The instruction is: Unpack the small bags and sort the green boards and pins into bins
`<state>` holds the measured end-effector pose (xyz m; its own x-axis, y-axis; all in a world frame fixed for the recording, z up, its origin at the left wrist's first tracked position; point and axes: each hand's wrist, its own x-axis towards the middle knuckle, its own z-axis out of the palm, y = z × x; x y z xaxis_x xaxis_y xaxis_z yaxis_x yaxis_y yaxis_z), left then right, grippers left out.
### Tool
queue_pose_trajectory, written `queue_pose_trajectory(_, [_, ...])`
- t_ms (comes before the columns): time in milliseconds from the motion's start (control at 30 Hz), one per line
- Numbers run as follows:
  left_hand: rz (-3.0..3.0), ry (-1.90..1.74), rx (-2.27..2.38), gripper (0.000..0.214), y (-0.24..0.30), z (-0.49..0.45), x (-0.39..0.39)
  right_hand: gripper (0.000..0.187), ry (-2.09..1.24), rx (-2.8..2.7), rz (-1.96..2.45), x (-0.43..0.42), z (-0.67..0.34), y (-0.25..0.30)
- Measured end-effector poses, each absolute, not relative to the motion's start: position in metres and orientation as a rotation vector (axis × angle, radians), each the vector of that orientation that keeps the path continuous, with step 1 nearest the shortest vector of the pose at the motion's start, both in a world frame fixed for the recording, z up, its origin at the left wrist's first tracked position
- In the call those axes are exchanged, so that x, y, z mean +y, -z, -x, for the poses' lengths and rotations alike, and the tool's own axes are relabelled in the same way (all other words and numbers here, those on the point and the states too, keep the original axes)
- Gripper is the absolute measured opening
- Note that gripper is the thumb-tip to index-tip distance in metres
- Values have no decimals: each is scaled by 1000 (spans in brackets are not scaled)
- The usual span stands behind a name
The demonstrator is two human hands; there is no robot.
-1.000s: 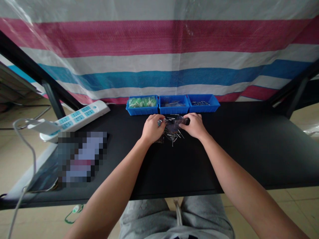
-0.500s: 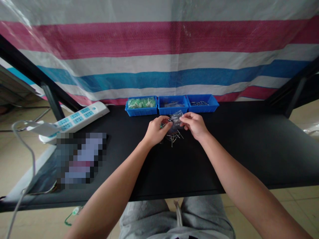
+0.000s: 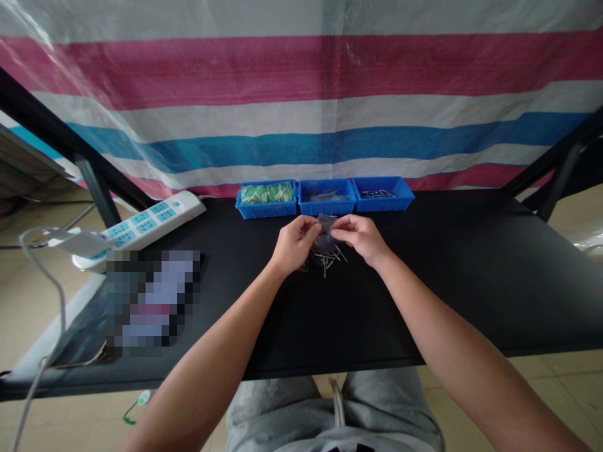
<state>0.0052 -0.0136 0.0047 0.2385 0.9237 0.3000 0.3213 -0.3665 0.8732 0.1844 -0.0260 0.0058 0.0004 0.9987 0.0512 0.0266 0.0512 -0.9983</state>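
My left hand [image 3: 293, 246] and my right hand [image 3: 357, 235] meet above the black table [image 3: 424, 282], both pinching a small clear plastic bag [image 3: 325, 229] held between them. Under the bag lies a loose heap of thin metal pins [image 3: 328, 257]. Behind the hands stand three blue bins in a row: the left bin [image 3: 267, 198] holds green parts, the middle bin [image 3: 327, 196] holds clear bags, the right bin [image 3: 384, 194] holds metal pins.
A white power strip [image 3: 141, 225] lies at the table's back left with a grey cable [image 3: 42, 251] looping off it. A blurred flat object [image 3: 151, 301] sits at the left. A striped tarp [image 3: 301, 94] hangs behind the table.
Both hands lifted the clear bag off the pin heap and drew closer together; the right hand shifted left, and the bag now sits pinched between the fingertips.
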Motion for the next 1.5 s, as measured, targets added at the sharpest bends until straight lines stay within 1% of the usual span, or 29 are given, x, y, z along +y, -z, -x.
queue_pose_trajectory(67, [-1882, -1093, 1176, 24, -7, -5, -15, 28, -1087, -1267, 1141, -26, -186, -7])
queue_pose_trajectory(133, [-1988, -1039, 1227, 20, -10, -5, -16, 29, -995, -1318, 1117, -26, -188, -7])
queue_pose_trajectory(233, [-2180, -1037, 1293, 17, -10, -3, -16, 19, -882, -1496, 1165, -28, -189, -7])
queue_pose_trajectory(333, [-2299, -1152, 1274, 17, -7, -1, -15, 12, -744, -1663, 1226, -30, -189, -7])
queue_pose_trajectory(433, [-2340, -1246, 1214, 19, -6, 0, -15, 10, -616, -1722, 1202, -32, -187, -7])
queue_pose_trajectory(533, [-2344, -1295, 1184, 17, -7, 0, -16, 10, -570, -1717, 1177, -32, -186, -6])
queue_pose_trajectory(733, [-2111, -1208, 1218, 12, -10, -2, -17, 13, -647, -1618, 1242, -32, -188, -6])
queue_pose_trajectory(833, [-1881, -1144, 1174, 21, -7, -4, -14, 16, -782, -1517, 1197, -31, -187, -6])
queue_pose_trajectory(967, [-1626, -1103, 1046, 33, 0, -6, -9, 27, -929, -1406, 1112, -31, -186, -5])
queue_pose_trajectory(1133, [-1552, -1042, 1024, 36, -2, -5, -10, 16, -939, -1489, 1053, -36, -187, -8])
queue_pose_trajectory(1300, [-1556, -1033, 1073, 37, -7, -3, -11, 18, -954, -1506, 1027, -37, -191, -11])
queue_pose_trajectory(1500, [-1558, -1155, 1164, 30, 0, 1, -4, 15, -981, -1305, 979, -28, -193, -7])
